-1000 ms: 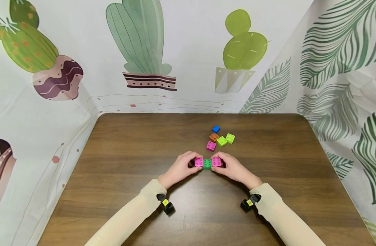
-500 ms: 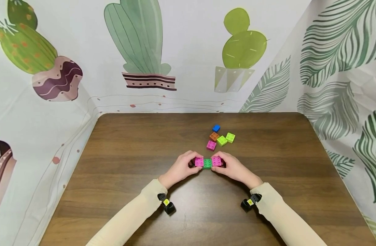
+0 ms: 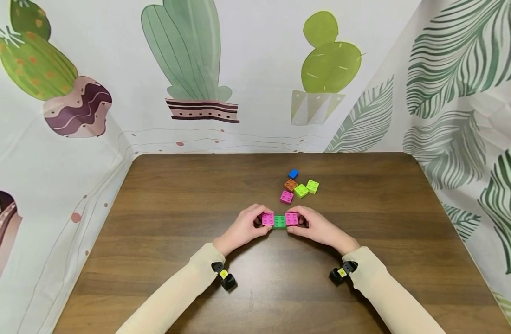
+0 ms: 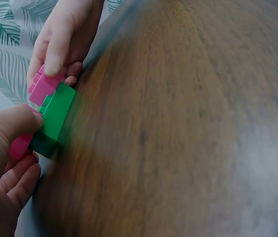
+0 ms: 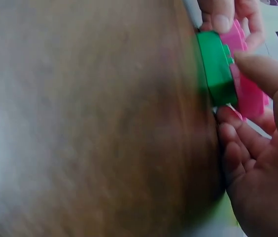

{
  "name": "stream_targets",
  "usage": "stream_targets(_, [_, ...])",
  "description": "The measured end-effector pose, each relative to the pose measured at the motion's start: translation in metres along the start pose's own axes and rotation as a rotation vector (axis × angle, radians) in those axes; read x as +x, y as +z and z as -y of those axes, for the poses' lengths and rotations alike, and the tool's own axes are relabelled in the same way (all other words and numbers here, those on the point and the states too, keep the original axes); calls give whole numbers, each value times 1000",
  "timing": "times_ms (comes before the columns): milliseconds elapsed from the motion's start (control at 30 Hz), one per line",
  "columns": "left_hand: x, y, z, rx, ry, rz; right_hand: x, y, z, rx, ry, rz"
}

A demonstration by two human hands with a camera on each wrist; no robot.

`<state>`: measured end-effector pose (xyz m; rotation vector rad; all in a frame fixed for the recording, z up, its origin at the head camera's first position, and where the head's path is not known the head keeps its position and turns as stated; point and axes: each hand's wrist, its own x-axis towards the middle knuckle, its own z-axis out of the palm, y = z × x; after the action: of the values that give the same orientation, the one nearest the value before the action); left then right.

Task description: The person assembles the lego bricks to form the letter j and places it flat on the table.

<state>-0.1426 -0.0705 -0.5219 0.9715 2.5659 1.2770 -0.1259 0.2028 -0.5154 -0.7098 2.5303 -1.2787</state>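
Note:
A green toy brick [image 3: 279, 221] lies between two pink toy bricks, which sit on top of its two ends. My left hand [image 3: 248, 226] pinches the left pink brick [image 3: 268, 219] between thumb and fingers. On the other side my right hand [image 3: 318, 226] pinches the right pink brick [image 3: 291, 218]. In the left wrist view the green brick [image 4: 56, 118] shows its long smooth side, with the pink bricks overhanging its ends. The right wrist view shows the green brick [image 5: 217, 69] close over the wooden surface, thumbs of both hands at the pink bricks.
Beyond the hands lie loose bricks: a pink one [image 3: 286, 197], a brown one [image 3: 290, 185], a blue one [image 3: 293, 173] and two lime ones, one lime brick [image 3: 312, 186] farthest right. The wooden table [image 3: 188, 185] meets a patterned cloth backdrop [image 3: 263, 69] at its back edge.
Both hands and the joined bricks have shifted very slightly left in the head view. The grip on the pink bricks stays the same, and the loose bricks lie as before.

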Motion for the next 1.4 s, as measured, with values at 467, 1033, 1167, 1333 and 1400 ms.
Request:
stream_targets(467, [-1,0,2,48,-44,5,1,-1,-3,61,9,4])
stream_targets(1033, [8,10,0,32,-29,-29,-2,-2,0,103,53,-12])
stream_targets(1167, [10,14,-1,37,-35,-30,-1,-3,0,100,55,-2])
stream_targets(1333, [12,19,-5,33,-31,-39,0,-2,1,106,56,8])
stream_targets(1400, [13,20,-6,30,-27,-49,1,-1,2,108,62,9])
